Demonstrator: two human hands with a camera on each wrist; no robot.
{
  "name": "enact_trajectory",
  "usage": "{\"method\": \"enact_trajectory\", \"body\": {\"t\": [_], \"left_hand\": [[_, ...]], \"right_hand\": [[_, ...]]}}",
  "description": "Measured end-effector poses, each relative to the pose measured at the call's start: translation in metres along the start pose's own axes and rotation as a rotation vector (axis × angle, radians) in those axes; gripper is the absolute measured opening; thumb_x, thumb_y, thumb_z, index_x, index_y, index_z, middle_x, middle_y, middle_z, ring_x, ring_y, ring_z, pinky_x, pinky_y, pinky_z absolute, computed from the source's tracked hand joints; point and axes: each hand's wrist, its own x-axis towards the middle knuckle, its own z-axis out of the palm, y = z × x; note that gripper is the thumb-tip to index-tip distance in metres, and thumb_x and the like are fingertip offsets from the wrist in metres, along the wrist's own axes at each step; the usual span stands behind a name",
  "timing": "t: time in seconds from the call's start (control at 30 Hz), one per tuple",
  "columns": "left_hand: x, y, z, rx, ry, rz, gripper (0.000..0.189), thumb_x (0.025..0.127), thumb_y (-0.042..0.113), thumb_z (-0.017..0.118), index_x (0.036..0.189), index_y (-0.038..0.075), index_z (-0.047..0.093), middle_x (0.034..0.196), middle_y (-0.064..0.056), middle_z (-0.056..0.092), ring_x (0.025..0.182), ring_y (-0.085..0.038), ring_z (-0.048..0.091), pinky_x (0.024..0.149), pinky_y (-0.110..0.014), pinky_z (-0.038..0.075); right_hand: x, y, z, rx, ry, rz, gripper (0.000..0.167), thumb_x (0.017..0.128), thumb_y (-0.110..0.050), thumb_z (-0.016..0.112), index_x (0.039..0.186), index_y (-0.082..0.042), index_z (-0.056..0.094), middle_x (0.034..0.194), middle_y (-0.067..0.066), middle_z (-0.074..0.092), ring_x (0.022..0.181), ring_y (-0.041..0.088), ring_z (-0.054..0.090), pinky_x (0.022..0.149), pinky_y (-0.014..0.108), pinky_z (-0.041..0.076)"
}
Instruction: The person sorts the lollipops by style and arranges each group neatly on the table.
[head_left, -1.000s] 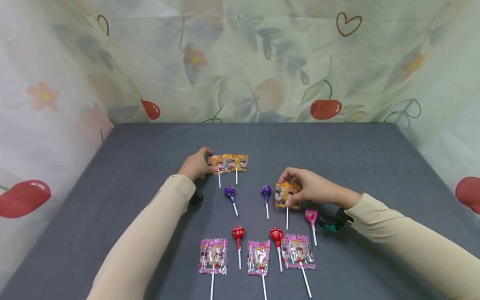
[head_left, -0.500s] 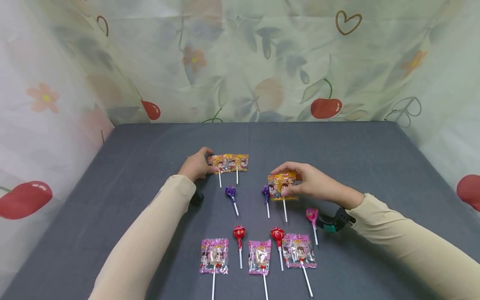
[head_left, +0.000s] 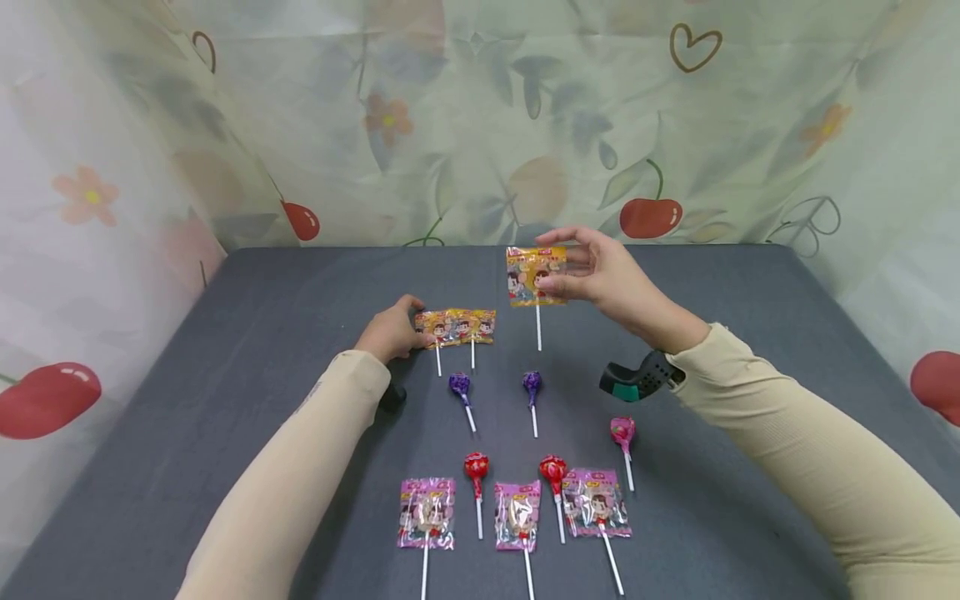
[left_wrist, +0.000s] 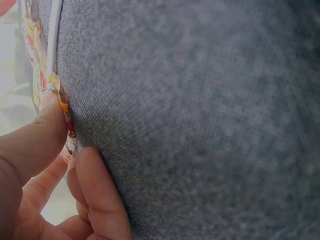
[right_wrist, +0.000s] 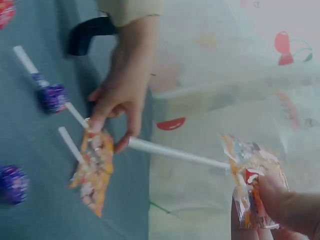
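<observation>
"Two orange lollipops (head_left: 456,326) on the table (head_left: 435,275)?"
"Axes twelve-to-six, sticks (head_left: 473,353) at six; left hand (head_left: 393,329) pinching the nearer one from nine."
"The third lollipop (head_left: 527,278)?"
"Raised at their two o'clock, stick (head_left: 538,327) at six, right hand (head_left: 606,279) pinching it from three."

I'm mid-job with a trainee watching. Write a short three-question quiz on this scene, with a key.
1. True or false: the right hand holds a round, red-wrapped lollipop.

2. How many round, purple-wrapped lollipops lie on the grey cloth-covered table?
A) one
B) two
C) four

3. Whose fingers touch the pair of square orange-yellow plastic lollipop packets lying side by side: the left hand's or the right's?

Key:
1. False; it holds up a lollipop in a square orange-yellow plastic packet.
2. B.
3. The left hand, at the pair's left end.
</observation>
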Motion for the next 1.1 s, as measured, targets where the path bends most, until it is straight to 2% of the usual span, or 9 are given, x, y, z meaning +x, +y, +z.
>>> {"method": "enact_trajectory", "body": {"t": [0.13, 0.27, 0.5, 0.67, 0.77, 0.97, 1.1], "left_hand": [[0.001, 0.000, 0.000, 0.003, -0.001, 0.000, 0.061, 0.092, 0.023, 0.068, 0.145, 0.018, 0.037, 0.120, -0.021, 0.059, 0.076, -0.019, 0.057, 0.062, -0.025, 0.045], [0.002, -0.001, 0.000, 0.007, -0.002, -0.006, 0.061, 0.093, 0.022, 0.067, 0.145, 0.018, 0.036, 0.123, -0.022, 0.057, 0.077, -0.020, 0.058, 0.062, -0.026, 0.044], [0.001, -0.001, -0.001, 0.009, -0.004, 0.013, 0.062, 0.092, 0.024, 0.068, 0.145, 0.018, 0.036, 0.118, -0.021, 0.060, 0.076, -0.019, 0.058, 0.062, -0.026, 0.044], [0.002, -0.002, 0.001, 0.008, -0.002, 0.021, 0.061, 0.092, 0.024, 0.068, 0.145, 0.018, 0.037, 0.118, -0.020, 0.060, 0.074, -0.018, 0.057, 0.061, -0.025, 0.044], [0.003, -0.003, 0.001, 0.010, 0.006, 0.022, 0.061, 0.092, 0.023, 0.068, 0.145, 0.018, 0.037, 0.118, -0.020, 0.060, 0.074, -0.018, 0.057, 0.061, -0.025, 0.044], [0.003, -0.002, 0.001, 0.013, 0.013, 0.020, 0.062, 0.092, 0.025, 0.068, 0.145, 0.018, 0.037, 0.121, -0.021, 0.060, 0.076, -0.019, 0.059, 0.063, -0.026, 0.045], [0.003, -0.002, 0.001, 0.009, 0.007, 0.016, 0.061, 0.092, 0.025, 0.067, 0.145, 0.018, 0.037, 0.123, -0.020, 0.059, 0.078, -0.020, 0.059, 0.064, -0.027, 0.046]], "right_hand": [[0.017, -0.003, 0.002, 0.083, 0.043, 0.067, 0.045, 0.093, -0.003, 0.062, 0.133, -0.008, 0.044, 0.125, 0.018, 0.059, 0.090, 0.013, 0.065, 0.077, 0.026, 0.054], [0.033, 0.004, 0.007, 0.048, 0.068, 0.117, 0.046, 0.093, -0.004, 0.063, 0.135, -0.007, 0.046, 0.124, 0.017, 0.056, 0.089, 0.013, 0.063, 0.076, 0.025, 0.053], [0.052, 0.030, 0.016, -0.049, 0.091, 0.212, 0.045, 0.091, -0.003, 0.065, 0.134, -0.005, 0.052, 0.090, 0.008, 0.054, 0.076, 0.012, 0.062, 0.071, 0.028, 0.054], [0.058, 0.054, 0.025, -0.132, 0.059, 0.307, 0.048, 0.089, 0.000, 0.067, 0.134, -0.003, 0.052, 0.075, 0.002, 0.054, 0.067, 0.011, 0.061, 0.079, 0.040, 0.055], [0.059, 0.067, 0.030, -0.182, 0.030, 0.344, 0.047, 0.087, 0.001, 0.069, 0.132, -0.002, 0.053, 0.076, 0.002, 0.053, 0.065, 0.011, 0.059, 0.081, 0.041, 0.055], [0.061, 0.083, 0.033, -0.231, 0.019, 0.371, 0.046, 0.086, 0.002, 0.070, 0.129, 0.001, 0.055, 0.084, 0.005, 0.050, 0.065, 0.010, 0.056, 0.068, 0.029, 0.055], [0.061, 0.088, 0.033, -0.239, 0.028, 0.391, 0.045, 0.085, 0.002, 0.071, 0.127, 0.002, 0.056, 0.091, 0.007, 0.052, 0.066, 0.010, 0.057, 0.066, 0.027, 0.055]]}}
